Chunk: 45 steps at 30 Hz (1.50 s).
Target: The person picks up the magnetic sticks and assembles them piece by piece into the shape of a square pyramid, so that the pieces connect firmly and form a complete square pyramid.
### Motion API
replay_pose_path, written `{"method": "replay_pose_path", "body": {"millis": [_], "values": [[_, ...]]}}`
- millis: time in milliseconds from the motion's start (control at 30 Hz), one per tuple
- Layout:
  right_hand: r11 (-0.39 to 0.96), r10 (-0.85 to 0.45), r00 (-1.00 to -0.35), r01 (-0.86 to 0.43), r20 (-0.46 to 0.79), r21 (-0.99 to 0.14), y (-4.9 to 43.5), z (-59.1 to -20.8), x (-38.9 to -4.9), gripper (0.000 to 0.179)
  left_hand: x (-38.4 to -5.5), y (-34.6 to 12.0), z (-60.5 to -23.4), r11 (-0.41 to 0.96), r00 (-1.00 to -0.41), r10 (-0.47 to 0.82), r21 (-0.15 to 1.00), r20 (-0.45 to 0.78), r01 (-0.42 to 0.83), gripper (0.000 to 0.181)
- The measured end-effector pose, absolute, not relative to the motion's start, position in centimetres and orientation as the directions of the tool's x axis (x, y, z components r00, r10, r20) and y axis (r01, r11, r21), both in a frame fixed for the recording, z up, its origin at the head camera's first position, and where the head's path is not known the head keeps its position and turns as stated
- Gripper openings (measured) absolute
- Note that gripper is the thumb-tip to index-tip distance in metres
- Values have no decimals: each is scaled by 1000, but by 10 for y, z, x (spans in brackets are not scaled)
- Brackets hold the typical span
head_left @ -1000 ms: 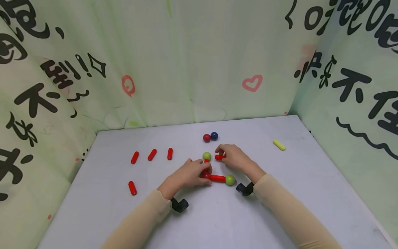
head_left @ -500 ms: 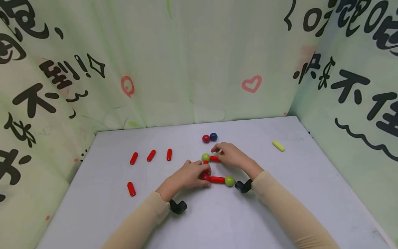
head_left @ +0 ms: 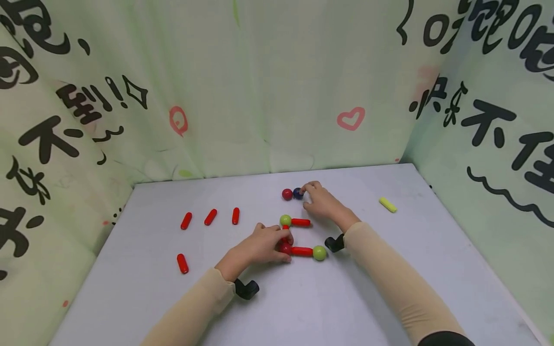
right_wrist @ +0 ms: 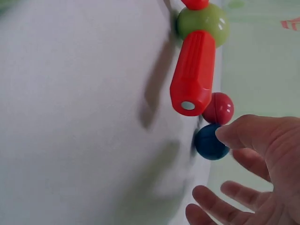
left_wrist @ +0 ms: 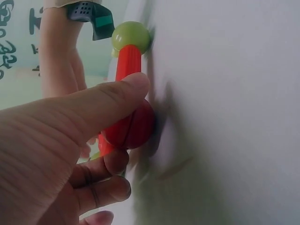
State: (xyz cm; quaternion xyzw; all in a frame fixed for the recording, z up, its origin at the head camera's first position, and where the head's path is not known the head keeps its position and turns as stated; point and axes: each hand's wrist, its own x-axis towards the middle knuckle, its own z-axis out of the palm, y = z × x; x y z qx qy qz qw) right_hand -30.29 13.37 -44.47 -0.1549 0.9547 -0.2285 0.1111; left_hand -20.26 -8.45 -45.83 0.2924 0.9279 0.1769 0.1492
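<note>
My left hand (head_left: 261, 245) pinches a red ball (left_wrist: 140, 124) at the corner of a ball-and-rod figure. From that ball one red rod (head_left: 302, 251) runs right to a green ball (head_left: 319, 253). Another rod, partly hidden by the fingers, leads up to a second green ball (head_left: 285, 220). A further red rod (right_wrist: 192, 75) sticks out from this upper ball, its free end showing a silvery disc. My right hand (head_left: 323, 204) is at a blue ball (right_wrist: 211, 143), thumb overlapping it in the right wrist view, fingers spread. A loose red ball (head_left: 287, 194) sits beside the blue one.
Several loose red rods (head_left: 210, 216) lie on the left of the white table (head_left: 130, 298). One yellow rod (head_left: 387, 204) lies at the far right. Printed curtains (head_left: 259, 96) stand behind the table and along its sides.
My right hand brought a red rod against the upper green ball, let go of it and moved back to the blue ball. My left hand stays on the corner red ball.
</note>
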Motion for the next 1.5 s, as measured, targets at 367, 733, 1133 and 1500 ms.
{"method": "replay_pose_path", "body": {"millis": [367,733,1133,1500], "values": [[860,-343,-929,-251,-139,-445,135,-447,-297,37,-202,-83,-458,762,-785,595,431,-172,483,36],[867,-364,-902,-237,-232,-438,159,-441,-280,35,-204,-86,-460,771,-797,576,447,-182,454,38],[846,-398,-878,-239,-267,-476,165,-445,-266,33,-204,-82,-459,761,-788,591,445,-172,472,39],[844,-379,-893,-224,-245,-487,167,-444,-264,38,-206,-84,-455,761,-764,608,431,-215,485,41]]}}
